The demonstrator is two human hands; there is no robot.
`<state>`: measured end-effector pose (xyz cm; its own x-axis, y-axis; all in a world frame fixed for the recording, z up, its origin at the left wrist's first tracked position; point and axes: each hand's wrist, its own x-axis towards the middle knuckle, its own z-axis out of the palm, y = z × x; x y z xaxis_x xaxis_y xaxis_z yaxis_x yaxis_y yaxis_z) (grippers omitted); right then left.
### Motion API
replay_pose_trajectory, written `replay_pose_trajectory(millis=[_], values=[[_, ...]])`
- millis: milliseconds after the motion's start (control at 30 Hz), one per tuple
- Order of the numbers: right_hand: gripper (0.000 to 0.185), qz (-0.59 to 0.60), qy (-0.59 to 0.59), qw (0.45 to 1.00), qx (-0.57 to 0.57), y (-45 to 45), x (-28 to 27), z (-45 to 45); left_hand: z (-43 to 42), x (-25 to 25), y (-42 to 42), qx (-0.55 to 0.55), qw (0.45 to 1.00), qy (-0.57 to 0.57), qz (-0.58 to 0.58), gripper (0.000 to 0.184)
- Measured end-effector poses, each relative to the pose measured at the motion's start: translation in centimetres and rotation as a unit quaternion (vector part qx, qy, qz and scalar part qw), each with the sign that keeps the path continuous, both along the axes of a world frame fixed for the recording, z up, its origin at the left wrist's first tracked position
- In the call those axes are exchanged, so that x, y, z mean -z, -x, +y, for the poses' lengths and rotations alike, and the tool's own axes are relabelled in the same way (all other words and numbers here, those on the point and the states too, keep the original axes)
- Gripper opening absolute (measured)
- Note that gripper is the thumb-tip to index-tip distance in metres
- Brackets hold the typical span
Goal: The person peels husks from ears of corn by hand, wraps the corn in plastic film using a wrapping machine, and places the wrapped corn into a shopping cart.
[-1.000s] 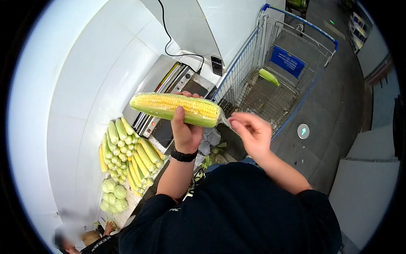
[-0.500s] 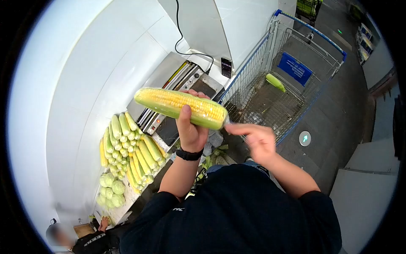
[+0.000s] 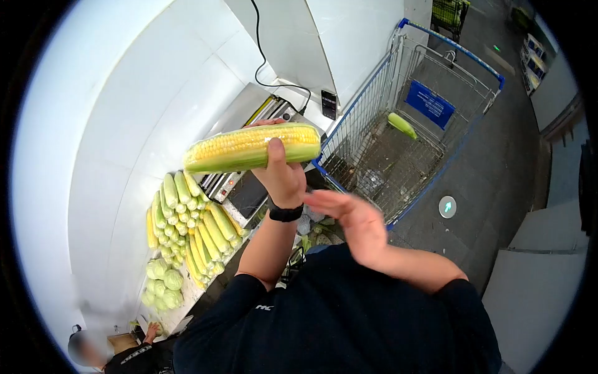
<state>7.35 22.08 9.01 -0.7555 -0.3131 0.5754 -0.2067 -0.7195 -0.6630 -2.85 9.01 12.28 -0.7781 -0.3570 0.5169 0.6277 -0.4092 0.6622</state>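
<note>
A large ear of corn (image 3: pixel 249 148) in clear wrap lies across my left hand (image 3: pixel 281 177), thumb over its front and fingers behind it. Yellow kernels show along its upper side and green husk along the lower. My right hand (image 3: pixel 356 224) is below and to the right, near the left wrist, fingers stretched out and holding nothing; it is slightly blurred. Behind the corn stands a wrapping machine (image 3: pixel 233 106) with a metal top and dark plates, partly hidden by the corn and my left hand.
Stacked wrapped corn (image 3: pixel 180 212) and round cabbages (image 3: pixel 163 283) lie on the counter at left. A shopping cart (image 3: pixel 398 143) stands right, holding one corn ear (image 3: pixel 402 125). A phone (image 3: pixel 329 105) leans by the wall. Another person's hand (image 3: pixel 152 330) is at lower left.
The corn has shifted slightly left and its right end has tilted up. My right hand has come away from that end and moved down and left, towards my left wrist.
</note>
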Motion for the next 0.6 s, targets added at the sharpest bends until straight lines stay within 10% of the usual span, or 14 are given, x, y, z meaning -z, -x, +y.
replay_pose_trajectory(millis=[133, 333, 433, 533, 600], values=[[0.051, -0.199, 0.079, 0.951, 0.224, 2.3, -1.6, -0.8, 1.2, 0.2, -1.5, 0.063, 0.995, -0.068, -0.025, 0.041], [0.057, -0.27, 0.04, 0.959, 0.074, -0.3, -2.4, -1.7, 1.8, 1.4, -1.2, -0.042, 0.997, 0.049, 0.048, 0.045], [0.054, -0.089, -0.071, 0.986, -0.125, -1.4, -0.5, 4.0, 0.4, 0.8, -1.4, -0.016, 1.0, 0.016, 0.002, 0.05], [0.081, -0.029, -0.133, 0.955, 0.263, 1.7, 0.2, 3.2, -0.6, 0.2, -3.8, 0.093, 0.995, -0.004, -0.034, 0.053], [0.104, -0.029, -0.224, 0.952, 0.208, 2.8, -1.5, 1.7, -0.6, 0.4, -6.0, 0.113, 0.992, -0.006, -0.064, 0.056]])
